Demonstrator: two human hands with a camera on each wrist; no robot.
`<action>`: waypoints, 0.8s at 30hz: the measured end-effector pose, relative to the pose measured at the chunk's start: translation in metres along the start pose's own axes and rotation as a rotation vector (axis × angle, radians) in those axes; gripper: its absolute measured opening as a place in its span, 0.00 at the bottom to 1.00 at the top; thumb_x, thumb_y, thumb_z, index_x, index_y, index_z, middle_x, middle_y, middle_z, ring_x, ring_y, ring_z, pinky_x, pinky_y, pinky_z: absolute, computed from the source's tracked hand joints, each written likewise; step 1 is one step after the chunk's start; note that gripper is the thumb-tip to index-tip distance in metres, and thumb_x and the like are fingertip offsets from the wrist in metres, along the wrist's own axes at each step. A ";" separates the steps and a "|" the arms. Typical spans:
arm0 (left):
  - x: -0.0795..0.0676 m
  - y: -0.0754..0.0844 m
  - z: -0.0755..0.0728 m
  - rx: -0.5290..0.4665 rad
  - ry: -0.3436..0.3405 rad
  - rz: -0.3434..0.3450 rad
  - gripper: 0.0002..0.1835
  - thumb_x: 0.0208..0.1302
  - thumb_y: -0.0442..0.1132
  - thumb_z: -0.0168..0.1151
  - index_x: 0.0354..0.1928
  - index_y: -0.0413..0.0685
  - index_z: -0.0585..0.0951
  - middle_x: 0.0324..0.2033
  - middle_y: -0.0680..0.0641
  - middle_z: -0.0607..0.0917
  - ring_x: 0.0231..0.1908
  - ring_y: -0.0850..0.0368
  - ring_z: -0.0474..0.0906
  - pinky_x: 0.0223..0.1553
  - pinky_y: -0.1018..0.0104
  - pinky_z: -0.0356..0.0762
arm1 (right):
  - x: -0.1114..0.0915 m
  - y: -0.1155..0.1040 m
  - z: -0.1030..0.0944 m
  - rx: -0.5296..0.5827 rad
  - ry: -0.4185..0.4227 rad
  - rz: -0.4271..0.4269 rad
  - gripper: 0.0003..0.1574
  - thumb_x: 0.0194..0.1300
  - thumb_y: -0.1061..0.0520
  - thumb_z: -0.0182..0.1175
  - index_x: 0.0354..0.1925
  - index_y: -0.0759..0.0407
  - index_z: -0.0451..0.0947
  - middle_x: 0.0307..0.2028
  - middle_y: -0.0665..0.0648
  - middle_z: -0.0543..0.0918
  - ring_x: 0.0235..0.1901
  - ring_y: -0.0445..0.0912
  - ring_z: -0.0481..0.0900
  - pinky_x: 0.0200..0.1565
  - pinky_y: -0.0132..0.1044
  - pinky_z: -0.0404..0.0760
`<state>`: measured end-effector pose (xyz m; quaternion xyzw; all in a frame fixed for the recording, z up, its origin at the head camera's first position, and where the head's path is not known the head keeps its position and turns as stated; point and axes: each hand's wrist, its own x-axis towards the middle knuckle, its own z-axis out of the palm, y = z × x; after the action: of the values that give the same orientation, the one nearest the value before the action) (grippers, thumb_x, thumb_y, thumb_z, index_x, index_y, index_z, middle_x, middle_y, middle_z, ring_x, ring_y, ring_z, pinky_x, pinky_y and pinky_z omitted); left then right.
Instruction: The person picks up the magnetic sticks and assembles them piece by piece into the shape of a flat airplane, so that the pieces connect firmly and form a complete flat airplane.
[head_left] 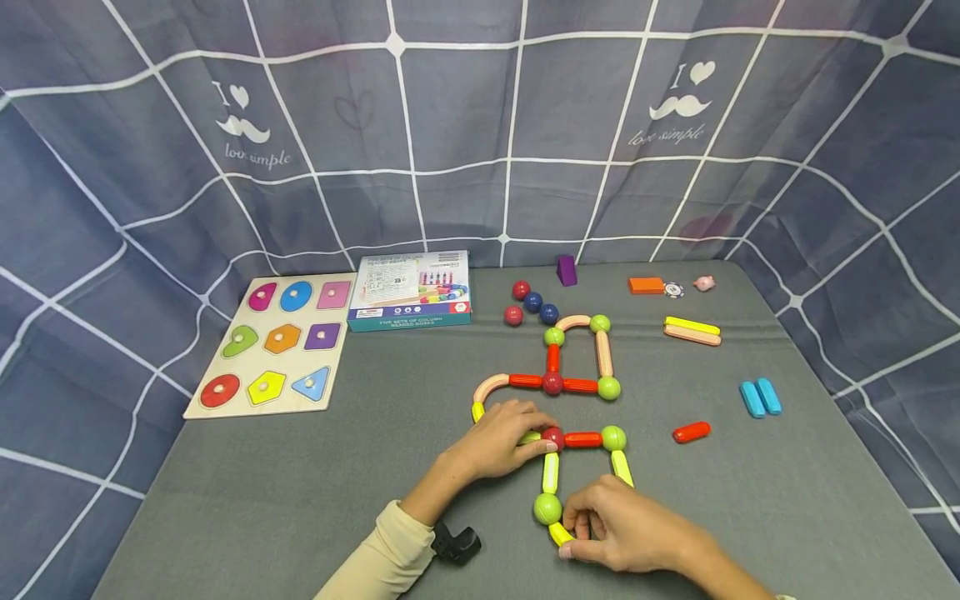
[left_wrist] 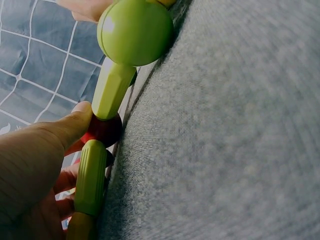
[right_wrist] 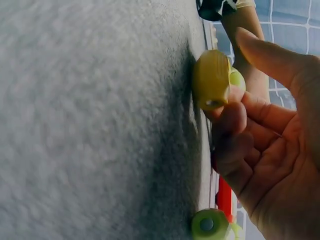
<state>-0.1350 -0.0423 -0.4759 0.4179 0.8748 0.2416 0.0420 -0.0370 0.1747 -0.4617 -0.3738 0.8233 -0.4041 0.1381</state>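
In the head view my left hand (head_left: 501, 439) holds a red ball (head_left: 552, 438) between thumb and fingers. Light-green sticks meet that ball, and a green ball (left_wrist: 135, 32) stands at the end of one in the left wrist view. My right hand (head_left: 626, 525) has its fingers curled at a short curved yellow stick (right_wrist: 212, 80), which joins the green ball (head_left: 547, 508) nearest me. In the right wrist view the thumb stands a little off the stick while fingertips touch it. A red stick (head_left: 582, 440) runs to another green ball (head_left: 613, 438).
Beyond my hands lies a second loop of sticks with a red ball (head_left: 552, 383). Loose red and blue balls (head_left: 533, 302), a box (head_left: 409, 292) and a shape puzzle board (head_left: 273, 346) are farther back. A red stick (head_left: 692, 432) and blue sticks (head_left: 760, 398) lie right.
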 end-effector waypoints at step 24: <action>0.000 0.002 -0.004 0.033 0.031 0.028 0.21 0.68 0.57 0.52 0.57 0.59 0.79 0.37 0.58 0.76 0.36 0.66 0.67 0.40 0.67 0.65 | -0.004 0.049 -0.057 -0.321 0.387 0.405 0.11 0.58 0.48 0.67 0.36 0.50 0.79 0.17 0.41 0.71 0.13 0.34 0.64 0.17 0.30 0.64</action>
<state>-0.1349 -0.0426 -0.4717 0.4268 0.8733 0.2343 0.0181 -0.0893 0.2287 -0.4631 -0.1355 0.9453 -0.2968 -0.0040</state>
